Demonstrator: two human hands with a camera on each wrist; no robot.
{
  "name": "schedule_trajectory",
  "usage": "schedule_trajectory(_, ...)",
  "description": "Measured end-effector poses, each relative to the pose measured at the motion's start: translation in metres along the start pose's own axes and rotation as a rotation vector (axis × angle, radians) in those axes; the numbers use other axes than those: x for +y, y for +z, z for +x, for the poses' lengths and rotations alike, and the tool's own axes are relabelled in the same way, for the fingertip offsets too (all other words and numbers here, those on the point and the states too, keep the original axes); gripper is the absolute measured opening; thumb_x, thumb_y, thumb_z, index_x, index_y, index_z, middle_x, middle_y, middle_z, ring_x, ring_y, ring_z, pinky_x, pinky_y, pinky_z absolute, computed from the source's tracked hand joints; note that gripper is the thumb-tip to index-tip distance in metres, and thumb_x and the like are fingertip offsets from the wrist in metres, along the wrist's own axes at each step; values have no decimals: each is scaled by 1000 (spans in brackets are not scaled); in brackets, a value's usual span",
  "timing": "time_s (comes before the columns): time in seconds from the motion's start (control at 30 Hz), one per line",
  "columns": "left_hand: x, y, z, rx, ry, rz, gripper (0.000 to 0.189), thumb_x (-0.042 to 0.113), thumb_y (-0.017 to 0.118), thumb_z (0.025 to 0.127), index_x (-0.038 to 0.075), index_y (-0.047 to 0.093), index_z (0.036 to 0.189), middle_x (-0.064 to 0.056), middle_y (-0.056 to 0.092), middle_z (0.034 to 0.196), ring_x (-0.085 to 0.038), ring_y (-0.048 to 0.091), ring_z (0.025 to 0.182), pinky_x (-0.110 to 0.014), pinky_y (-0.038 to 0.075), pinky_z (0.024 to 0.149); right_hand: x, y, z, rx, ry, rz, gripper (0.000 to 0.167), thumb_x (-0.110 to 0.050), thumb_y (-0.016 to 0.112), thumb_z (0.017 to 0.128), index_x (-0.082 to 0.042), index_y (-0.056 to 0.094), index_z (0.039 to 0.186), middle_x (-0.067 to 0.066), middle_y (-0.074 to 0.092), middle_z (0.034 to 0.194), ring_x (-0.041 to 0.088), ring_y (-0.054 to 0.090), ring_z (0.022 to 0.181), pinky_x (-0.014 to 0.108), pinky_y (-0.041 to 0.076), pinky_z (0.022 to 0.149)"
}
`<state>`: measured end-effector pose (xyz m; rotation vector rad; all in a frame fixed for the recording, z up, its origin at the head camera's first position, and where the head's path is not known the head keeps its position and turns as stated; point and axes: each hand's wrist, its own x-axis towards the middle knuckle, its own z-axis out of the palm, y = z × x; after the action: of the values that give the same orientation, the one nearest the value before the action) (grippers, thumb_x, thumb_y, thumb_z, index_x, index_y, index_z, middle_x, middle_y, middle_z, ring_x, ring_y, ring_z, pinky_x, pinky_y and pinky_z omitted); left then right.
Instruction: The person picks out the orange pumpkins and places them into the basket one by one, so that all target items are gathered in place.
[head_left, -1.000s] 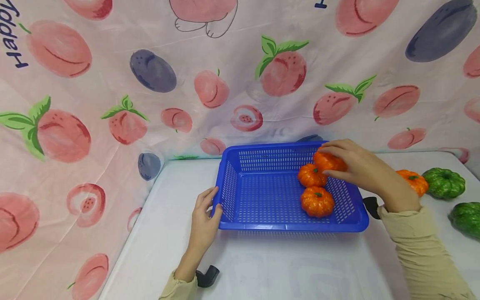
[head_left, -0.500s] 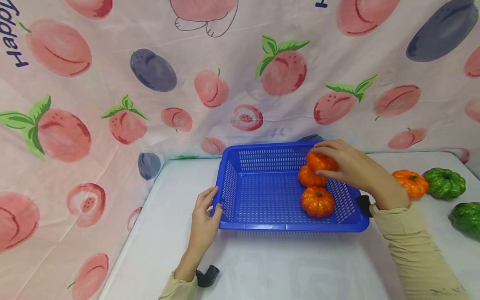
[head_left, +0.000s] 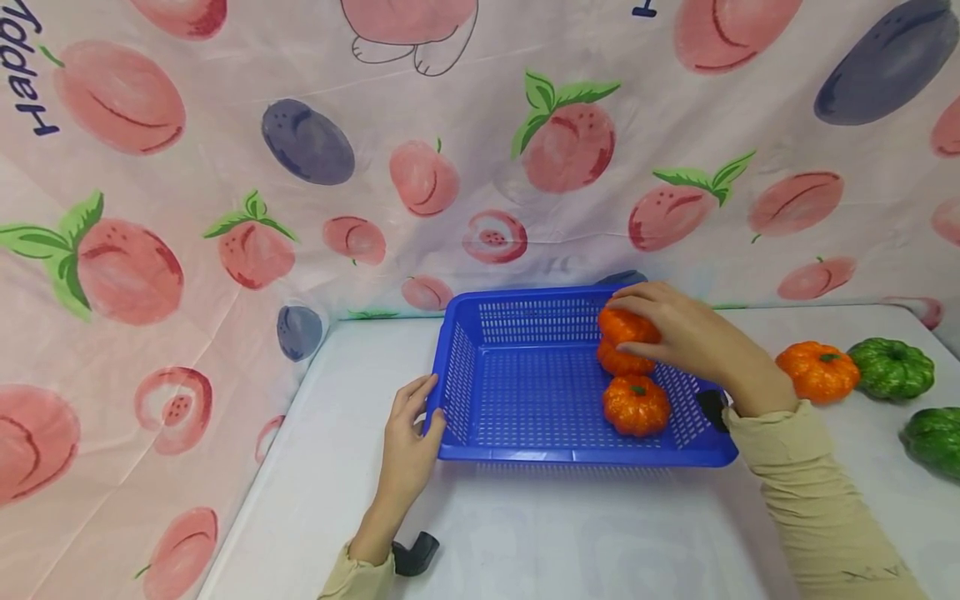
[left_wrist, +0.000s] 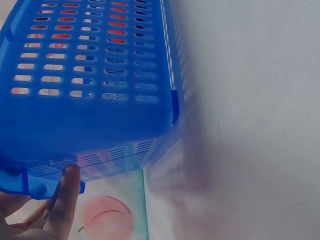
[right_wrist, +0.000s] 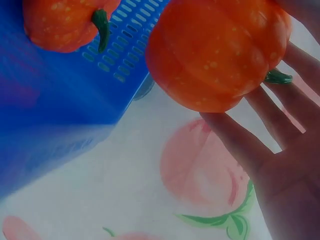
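My right hand (head_left: 678,333) grips a glossy orange pumpkin (head_left: 626,325), thumb on its near side and fingers over the top. In the right wrist view this pumpkin (right_wrist: 215,55) shows its green stem beside the fingers. It overlaps a second orange pumpkin (head_left: 624,360) in the blue plastic basket (head_left: 570,456), partly hiding it. Nearer the front of the basket sits a third orange pumpkin (head_left: 636,406). My left hand (head_left: 408,442) touches the basket's left rim with extended fingers. The left wrist view has one straight finger (left_wrist: 67,195) against the basket's outer wall.
Right of the basket, another orange pumpkin (head_left: 817,372) stands on the white table (head_left: 600,533) beside a green pumpkin (head_left: 891,368). A second green pumpkin (head_left: 933,440) lies nearer, at the right edge of view. A fruit-printed cloth (head_left: 480,167) hangs behind the table.
My right hand has carried the orange pumpkin leftward from the basket's back right corner to over the second pumpkin. My left hand has stayed at the rim.
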<state>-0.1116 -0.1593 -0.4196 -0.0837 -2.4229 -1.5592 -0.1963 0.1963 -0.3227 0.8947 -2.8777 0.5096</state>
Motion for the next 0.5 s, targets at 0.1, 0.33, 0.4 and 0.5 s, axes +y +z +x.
schedule_trajectory(0.1, 0, 0, 0, 1, 8, -5, 47, -2, 54, 95, 1, 52, 142, -10, 45, 147, -27, 57, 117, -38, 56, 93, -1, 2, 2, -3, -3, 13, 48, -22, 77, 87, -5, 62, 130, 19, 57, 133, 38, 49, 125, 59, 46, 102)
schedule_trajectory(0.33, -3, 1, 1, -4, 13, -18, 46, -2, 54, 96, 2, 52, 142, -11, 45, 147, -28, 57, 117, -38, 56, 94, -1, 7, 9, -29, 5, 34, 48, -22, 77, 87, -5, 63, 129, 17, 57, 133, 36, 49, 123, 57, 48, 101)
schedule_trajectory(0.4, -3, 1, 1, -4, 14, -16, 46, -2, 54, 96, 2, 52, 142, -11, 45, 147, -28, 57, 117, -38, 56, 94, -1, 9, 11, -36, 3, 29, 47, -21, 77, 87, -5, 63, 129, 18, 57, 133, 36, 49, 124, 57, 47, 102)
schedule_trajectory(0.5, -2, 1, 0, 0, 14, -5, 46, -2, 54, 95, 1, 52, 142, -11, 45, 147, -28, 58, 116, -38, 56, 93, -1, 12, 14, -46, 4, 25, 47, -20, 78, 85, -4, 64, 128, 18, 58, 133, 37, 48, 125, 57, 46, 104)
